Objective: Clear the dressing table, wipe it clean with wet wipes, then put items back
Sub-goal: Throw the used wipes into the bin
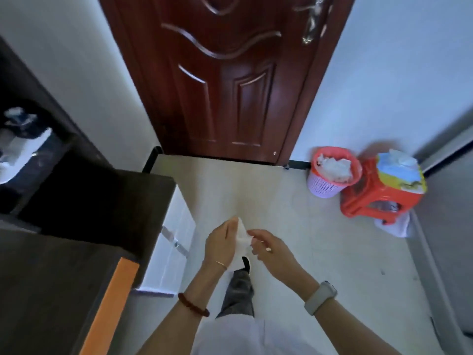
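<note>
**Wipe in hand, table not yet reached**

A dark red panelled door point(225, 73) is faced, shut, with pale walls at either side. At the left edge of the view the dark dressing table point(84, 201) is seen; its near top is shown as a bare dark surface, while blurred white and dark items are left in a recess further back. White drawer fronts point(171, 234) are seen on its side, toward the floor.

By the right wall a red plastic stool point(368, 201) is stood, and a pack of wet wipes point(399, 172) is carried on it, one sheet poking from its top. Just beside the stool a pink-lined waste basket point(330, 175) is set, filled with crumpled white sheets.

Above the floor, between table and stool, a white wet wipe point(242, 239) is held. It is gripped by the left hand point(220, 242), fingers curled about its edge, and pinched at the other side by the right hand point(268, 245) with thumb and fingertips. The sheet is apparently being opened or refolded.

The wiping step is judged to be in hand, with the table largely cleared. A turn to the left is called for next, the wipe to be spread flat and pressed to the table top. Whether this sheet is fresh or used cannot be told.
</note>
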### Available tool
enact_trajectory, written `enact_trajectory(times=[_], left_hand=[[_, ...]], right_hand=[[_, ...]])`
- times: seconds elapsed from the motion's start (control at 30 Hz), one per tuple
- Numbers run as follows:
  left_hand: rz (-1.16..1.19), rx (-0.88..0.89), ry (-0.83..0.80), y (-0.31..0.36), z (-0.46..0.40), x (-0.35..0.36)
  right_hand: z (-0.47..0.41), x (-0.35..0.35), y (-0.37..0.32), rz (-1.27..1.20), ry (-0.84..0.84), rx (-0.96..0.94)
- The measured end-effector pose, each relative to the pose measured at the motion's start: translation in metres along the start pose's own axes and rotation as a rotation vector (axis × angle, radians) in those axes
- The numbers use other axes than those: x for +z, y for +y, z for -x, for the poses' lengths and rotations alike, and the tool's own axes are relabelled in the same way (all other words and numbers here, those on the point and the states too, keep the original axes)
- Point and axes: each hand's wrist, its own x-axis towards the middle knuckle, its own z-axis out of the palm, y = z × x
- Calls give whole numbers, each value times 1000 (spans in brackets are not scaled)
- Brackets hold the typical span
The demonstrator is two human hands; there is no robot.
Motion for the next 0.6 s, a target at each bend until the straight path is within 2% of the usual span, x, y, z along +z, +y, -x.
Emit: enact_trajectory(times=[0.13,0.3,0.47,0.6], left_hand=[[108,-15,-130,44,-69,34],[108,58,-326,99,-154,77],[63,210,-505,144,-209,126],[-11,327,-508,169,-246,175]], right_hand=[[-43,-47,1,-34,112,14],[-99,-110,0,-10,198,82],[-142,-173,16,21,450,194],[-164,-227,43,-99,639,274]])
